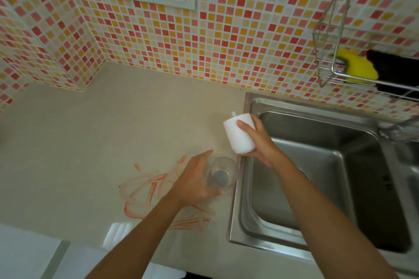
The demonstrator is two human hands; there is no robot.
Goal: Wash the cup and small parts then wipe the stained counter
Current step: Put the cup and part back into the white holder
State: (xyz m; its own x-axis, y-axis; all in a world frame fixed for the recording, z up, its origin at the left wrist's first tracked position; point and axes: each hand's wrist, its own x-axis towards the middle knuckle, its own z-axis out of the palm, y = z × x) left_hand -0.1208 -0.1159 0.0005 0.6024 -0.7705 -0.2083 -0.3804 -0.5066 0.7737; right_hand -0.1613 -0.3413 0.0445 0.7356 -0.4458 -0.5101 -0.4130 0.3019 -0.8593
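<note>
Right hand point(256, 140) wraps the white cup point(240, 135) at one o'clock, left hand point(195, 179) grips the clear part point(223, 173) — both look light, rigid, probably slippery when wet — best held round the walls.

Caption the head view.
Left hand holds clear cup, right hand white container, beside sink; counter stain unwiped.

Both forearms and the hands point(197, 179) are bare: no sleeves, rings or watch.

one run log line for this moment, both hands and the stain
left hand: holds clear cup | right hand: holds white cup by sink | stain: unwiped
</note>
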